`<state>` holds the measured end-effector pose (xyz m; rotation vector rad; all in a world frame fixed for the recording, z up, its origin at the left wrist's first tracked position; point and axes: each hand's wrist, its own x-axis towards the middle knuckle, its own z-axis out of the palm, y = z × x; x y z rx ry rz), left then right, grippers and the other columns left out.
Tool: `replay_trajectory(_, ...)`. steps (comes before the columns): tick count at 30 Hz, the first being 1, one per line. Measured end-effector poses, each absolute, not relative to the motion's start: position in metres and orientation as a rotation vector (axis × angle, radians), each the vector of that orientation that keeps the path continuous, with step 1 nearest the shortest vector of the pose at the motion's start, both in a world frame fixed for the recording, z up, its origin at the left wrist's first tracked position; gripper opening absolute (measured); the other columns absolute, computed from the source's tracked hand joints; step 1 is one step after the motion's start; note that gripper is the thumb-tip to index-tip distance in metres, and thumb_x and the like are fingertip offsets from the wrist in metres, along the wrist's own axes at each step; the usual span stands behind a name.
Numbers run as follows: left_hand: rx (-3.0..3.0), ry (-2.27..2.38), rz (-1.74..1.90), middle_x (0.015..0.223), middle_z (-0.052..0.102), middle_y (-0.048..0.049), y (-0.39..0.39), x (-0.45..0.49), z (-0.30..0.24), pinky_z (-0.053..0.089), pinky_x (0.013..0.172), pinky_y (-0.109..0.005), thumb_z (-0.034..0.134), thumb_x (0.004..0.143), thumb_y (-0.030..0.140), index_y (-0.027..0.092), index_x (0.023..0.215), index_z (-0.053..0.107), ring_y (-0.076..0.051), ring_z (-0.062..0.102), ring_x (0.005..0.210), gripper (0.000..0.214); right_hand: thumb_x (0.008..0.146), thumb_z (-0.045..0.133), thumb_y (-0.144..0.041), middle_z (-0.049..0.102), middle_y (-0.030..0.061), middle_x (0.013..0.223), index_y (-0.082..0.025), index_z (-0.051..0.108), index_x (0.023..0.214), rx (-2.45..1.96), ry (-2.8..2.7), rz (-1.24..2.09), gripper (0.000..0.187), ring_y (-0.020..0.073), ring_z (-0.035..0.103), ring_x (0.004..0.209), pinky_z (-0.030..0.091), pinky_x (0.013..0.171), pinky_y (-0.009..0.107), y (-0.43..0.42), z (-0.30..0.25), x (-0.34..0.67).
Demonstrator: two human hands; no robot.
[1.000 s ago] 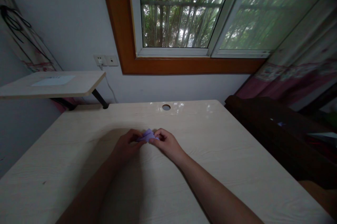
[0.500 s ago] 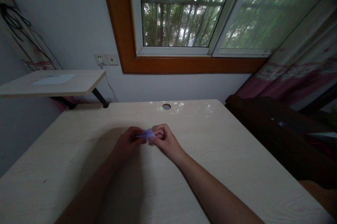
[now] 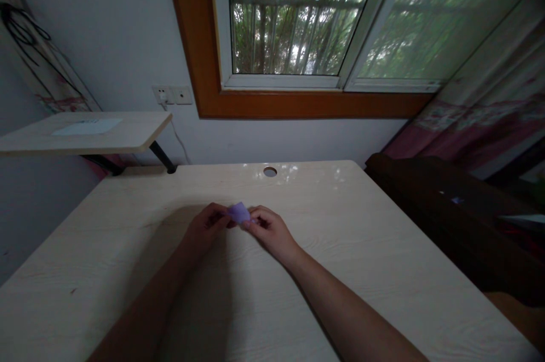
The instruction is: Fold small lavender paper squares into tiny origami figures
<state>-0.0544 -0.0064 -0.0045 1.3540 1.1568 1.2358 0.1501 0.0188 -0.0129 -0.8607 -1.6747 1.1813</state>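
My left hand (image 3: 206, 230) grips the small purple piece (image 3: 239, 212) by one side, and here's my right hand (image 3: 271, 232), thumb and fingers pinching the other! The piece sits between them, above or on the pale table (image 3: 361, 248); I can't tell which. Farther out, a round hole (image 3: 269, 172), then, left, a raised shelf (image 3: 142, 122) bearing a white sheet (image 3: 87, 127), and the window (image 3: 293, 27) beyond!
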Motion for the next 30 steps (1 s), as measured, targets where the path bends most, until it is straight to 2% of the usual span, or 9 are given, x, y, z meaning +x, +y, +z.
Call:
replay_trajectory(11,1.462,1.22,1.143,0.084,0.07,-0.0039,-0.009,-0.0571,-0.0007,0.054,0.08,-0.031,0.058,0.091,0.04,0.016,0.088,0.064,-0.018,0.07,0.082,0.025,0.085,0.07,-0.036,0.066,0.005,0.093,-0.02,0.064,0.072,-0.81,-1.717,1.119,0.021,0.016,0.061,0.085,0.047,0.072,0.027,0.0203,-0.0118,0.15)
replay_trajectory(16,1.431,1.195,1.167,0.09,0.07,-0.004,-0.0099,-0.0562,0.001,0.054,0.082,-0.032,0.058,0.091,0.038,0.016,0.096,0.064,-0.018,0.07,0.085,0.023,0.085,0.069,-0.037,0.064,0.0044,0.091,-0.021,0.063,0.073,-0.814,-1.749,1.088,0.021,0.0158,0.061,0.083,0.047,0.071,0.027,0.0202,-0.0136,0.1493)
replay_trajectory(20,1.455,1.222,1.162,0.092,0.068,-0.0037,-0.0077,-0.0568,-0.0015,0.055,0.082,-0.032,0.06,0.088,0.039,0.017,0.096,0.065,-0.019,0.069,0.085,0.024,0.085,0.07,-0.033,0.063,0.0033,0.089,-0.02,0.063,0.073,-0.807,-1.803,1.056,0.019,0.0148,0.059,0.079,0.046,0.069,0.027,0.0197,-0.0163,0.1489)
replay_trajectory(30,1.681,1.334,1.018,0.1,0.072,-0.0053,-0.0081,-0.0564,0.0035,0.051,0.085,-0.031,0.054,0.092,0.036,0.019,0.104,0.07,-0.02,0.067,0.093,0.026,0.084,0.072,-0.033,0.06,0.0014,0.08,-0.019,0.064,0.071,-0.864,-1.811,0.991,0.02,0.014,0.056,0.076,0.042,0.067,0.025,0.0207,-0.0162,0.1486)
